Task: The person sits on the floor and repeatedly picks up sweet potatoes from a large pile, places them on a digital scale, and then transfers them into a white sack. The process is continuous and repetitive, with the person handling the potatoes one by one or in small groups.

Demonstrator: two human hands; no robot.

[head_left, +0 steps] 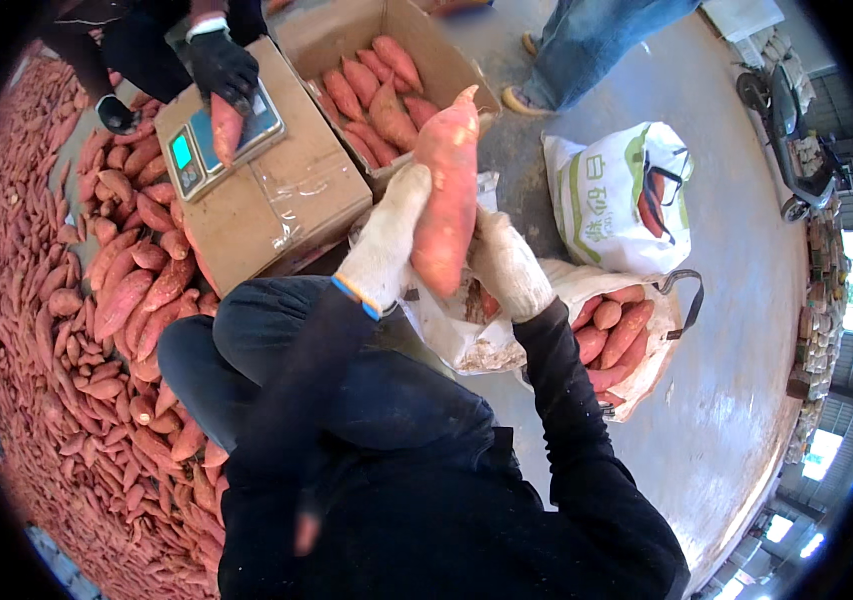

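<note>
1. 9 o'clock from view centre: sweet potato pile (137,270), loose.
2. 10–11 o'clock: co-worker's dark glove (224,68) on a smaller sweet potato (227,132), over the digital scale (205,152); scale sits on brown carton (282,205).
3. Near 12: open-topped box (452,65), sweet potatoes inside.
4. 11, close in: left hand (389,232), white glove, partly curled, has hold of large sweet potato (447,195); fingertips hidden.
5. Large sweet potato: 12 o'clock, raised, near upright, tapered end up.
6. 2, close in: right hand (512,265), white glove, half curled at potato's right edge; can't tell if gripping.
7. 2, farther: white-and-green bag (587,215).
8. 3: white sack (569,286), more sweet potatoes inside.
9. 2, far: scooter (789,140).
</note>
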